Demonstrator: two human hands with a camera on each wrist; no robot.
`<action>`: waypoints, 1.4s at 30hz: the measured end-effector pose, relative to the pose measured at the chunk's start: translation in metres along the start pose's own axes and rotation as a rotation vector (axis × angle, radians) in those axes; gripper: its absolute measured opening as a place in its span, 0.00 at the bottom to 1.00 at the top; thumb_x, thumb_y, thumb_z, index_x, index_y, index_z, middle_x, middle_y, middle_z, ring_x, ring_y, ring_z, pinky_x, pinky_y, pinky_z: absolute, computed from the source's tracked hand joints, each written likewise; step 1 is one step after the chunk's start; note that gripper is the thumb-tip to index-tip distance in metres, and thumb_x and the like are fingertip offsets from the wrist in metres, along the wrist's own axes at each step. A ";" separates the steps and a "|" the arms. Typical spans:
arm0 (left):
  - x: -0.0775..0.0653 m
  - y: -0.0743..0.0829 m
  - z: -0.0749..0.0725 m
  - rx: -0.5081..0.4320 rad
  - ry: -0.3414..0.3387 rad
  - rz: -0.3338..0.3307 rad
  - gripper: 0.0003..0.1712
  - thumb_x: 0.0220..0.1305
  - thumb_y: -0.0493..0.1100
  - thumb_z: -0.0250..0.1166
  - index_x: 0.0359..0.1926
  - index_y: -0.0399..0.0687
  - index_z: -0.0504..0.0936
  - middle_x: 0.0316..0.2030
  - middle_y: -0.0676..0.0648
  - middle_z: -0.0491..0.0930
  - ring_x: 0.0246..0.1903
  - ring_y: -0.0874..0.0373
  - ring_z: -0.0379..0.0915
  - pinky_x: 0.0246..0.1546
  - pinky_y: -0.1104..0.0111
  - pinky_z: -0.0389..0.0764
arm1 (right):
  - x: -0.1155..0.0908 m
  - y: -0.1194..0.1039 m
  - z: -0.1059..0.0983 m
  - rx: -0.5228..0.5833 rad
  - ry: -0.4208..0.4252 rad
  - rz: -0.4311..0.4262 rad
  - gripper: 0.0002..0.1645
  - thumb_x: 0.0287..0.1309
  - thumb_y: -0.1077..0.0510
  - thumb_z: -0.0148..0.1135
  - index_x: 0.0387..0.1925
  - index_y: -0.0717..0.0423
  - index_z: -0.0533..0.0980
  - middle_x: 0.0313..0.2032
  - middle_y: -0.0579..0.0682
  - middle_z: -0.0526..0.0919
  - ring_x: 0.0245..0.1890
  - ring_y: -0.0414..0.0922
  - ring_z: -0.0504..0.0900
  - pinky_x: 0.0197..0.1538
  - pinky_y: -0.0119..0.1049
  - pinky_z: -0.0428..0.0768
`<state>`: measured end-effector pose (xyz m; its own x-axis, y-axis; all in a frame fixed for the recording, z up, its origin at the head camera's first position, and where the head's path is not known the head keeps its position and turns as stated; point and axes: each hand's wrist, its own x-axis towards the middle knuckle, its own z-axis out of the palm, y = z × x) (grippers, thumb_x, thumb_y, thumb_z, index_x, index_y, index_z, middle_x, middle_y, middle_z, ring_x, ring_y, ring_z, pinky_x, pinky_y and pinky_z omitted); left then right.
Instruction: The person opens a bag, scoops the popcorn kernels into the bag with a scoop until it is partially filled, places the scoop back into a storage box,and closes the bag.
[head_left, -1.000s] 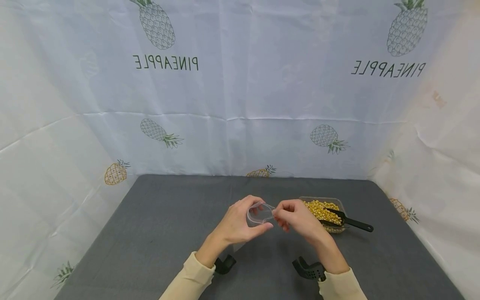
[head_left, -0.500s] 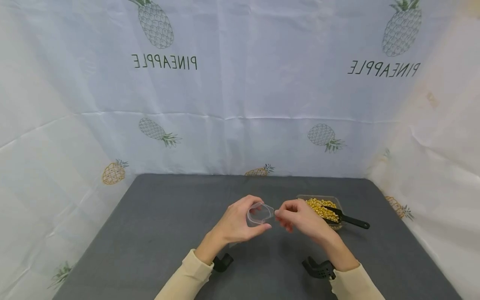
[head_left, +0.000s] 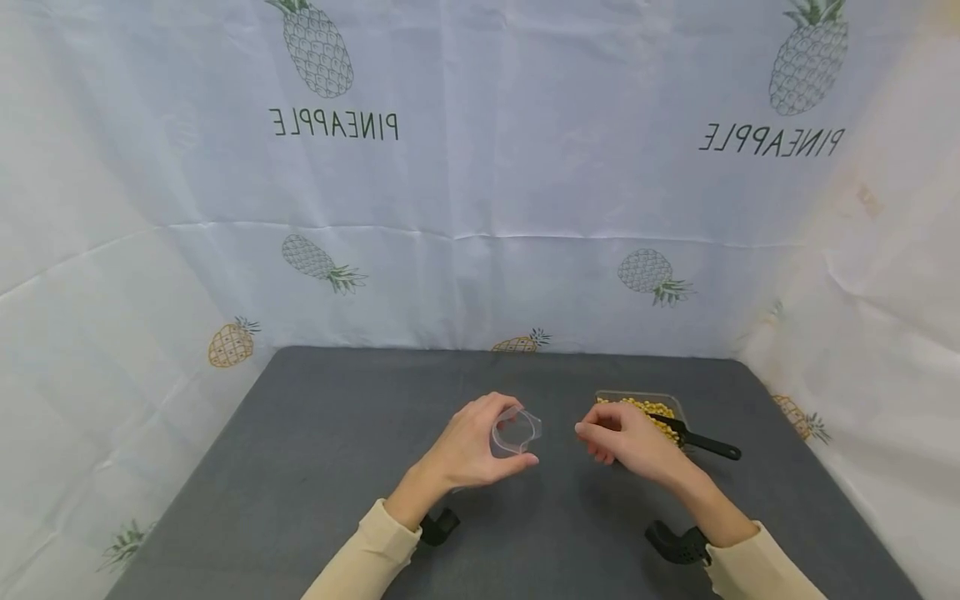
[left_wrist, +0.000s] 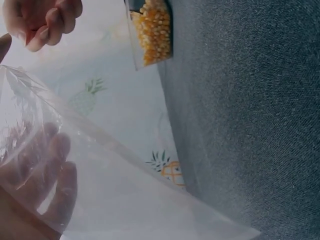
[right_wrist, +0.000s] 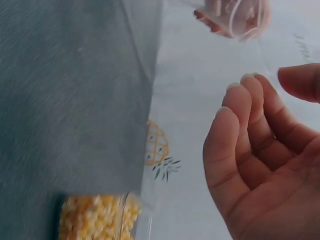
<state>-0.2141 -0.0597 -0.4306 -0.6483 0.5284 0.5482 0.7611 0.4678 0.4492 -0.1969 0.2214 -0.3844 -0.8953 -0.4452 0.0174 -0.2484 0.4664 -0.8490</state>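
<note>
Pale cloth [head_left: 480, 167] printed with pineapples hangs behind and beside the work area, and on it we count two mirrored "PINEAPPLE" words in the head view. We see one grey table [head_left: 360, 433] before it, two cream sleeves [head_left: 363, 554] reaching in over its near edge, and two bare hands. One clear bag [left_wrist: 120, 185] hangs from the left hand [head_left: 480, 442], whose thumb and fingers curve around its rounded mouth, above the table's middle. We find the right hand [head_left: 633, 440] well apart from the bag, loosely bent and holding nothing, in front of one clear container [head_left: 638, 393] on the table's right side. One black scoop [head_left: 711, 446] leans in that container, and two black mounts [head_left: 677, 543] sit at the wrists. Smallest are the yellow corn kernels [left_wrist: 152, 32] in the container, too many for us to count. From the head view alone we learn where the scoop's handle points: out past the container's right side. In the left wrist view we see left fingers through the film and a pointed lower corner; in the right wrist view, a gap between right thumb and fingertips.
</note>
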 end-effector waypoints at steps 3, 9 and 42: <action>-0.001 0.000 0.000 0.007 -0.003 -0.006 0.34 0.58 0.62 0.72 0.58 0.48 0.77 0.45 0.55 0.79 0.42 0.60 0.76 0.42 0.64 0.77 | -0.002 0.004 -0.002 -0.040 0.025 -0.010 0.15 0.73 0.49 0.60 0.36 0.57 0.81 0.29 0.55 0.81 0.27 0.46 0.80 0.35 0.42 0.81; -0.003 0.000 0.002 0.021 -0.015 0.000 0.34 0.60 0.63 0.71 0.58 0.47 0.77 0.44 0.55 0.79 0.42 0.59 0.76 0.44 0.62 0.76 | -0.007 0.013 -0.005 -0.148 0.085 -0.036 0.15 0.73 0.47 0.60 0.41 0.54 0.81 0.32 0.50 0.81 0.30 0.50 0.80 0.35 0.38 0.79; -0.006 -0.006 0.012 -0.007 -0.005 0.061 0.29 0.60 0.59 0.72 0.56 0.48 0.79 0.42 0.55 0.79 0.39 0.57 0.77 0.42 0.64 0.76 | -0.049 0.081 -0.053 -0.787 0.195 -0.147 0.36 0.66 0.42 0.65 0.66 0.61 0.74 0.67 0.67 0.70 0.66 0.69 0.67 0.61 0.67 0.66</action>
<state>-0.2154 -0.0573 -0.4447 -0.6006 0.5594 0.5712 0.7995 0.4297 0.4198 -0.1928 0.3219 -0.4259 -0.8633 -0.4370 0.2524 -0.4902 0.8452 -0.2132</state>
